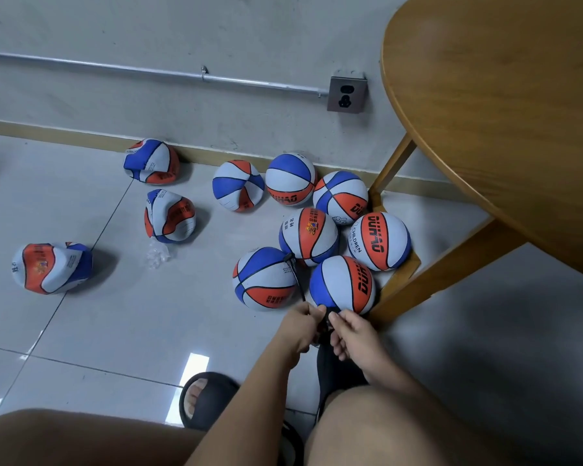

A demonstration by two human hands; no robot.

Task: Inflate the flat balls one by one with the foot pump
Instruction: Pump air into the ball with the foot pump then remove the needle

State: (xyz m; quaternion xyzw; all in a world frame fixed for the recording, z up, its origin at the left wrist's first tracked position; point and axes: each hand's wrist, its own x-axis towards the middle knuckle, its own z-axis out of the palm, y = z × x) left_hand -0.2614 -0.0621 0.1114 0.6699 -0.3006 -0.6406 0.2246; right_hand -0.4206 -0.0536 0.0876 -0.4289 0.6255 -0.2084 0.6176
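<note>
Three flat balls (170, 216), blue, white and orange rubber skins crumpled in on themselves, lie on the glossy grey floor tiles (81, 331). They are ahead and to my left, well apart from both hands.

Six round balls (379, 242) of the same colours crowd by the leg of the round wooden table (485, 112), just ahead and to my right. A seventh ball (238, 185) by the skirting looks dented; how soft it is I cannot tell.

Left hand (298, 329): fingers curled, pinching a black part of the foot pump (326, 319). Right hand (354, 334): fingers curled onto the same part from the other side. What the part is I cannot tell; my hands cover it.

The thin black hose (297, 280) runs from my grip away from me, leaning slightly left, with its tip against a round ball.

Judgement: the coming move carries that tip leftward to a flat ball. My left hand is the nearer one, and the middle of the three is the closest reach.
</note>
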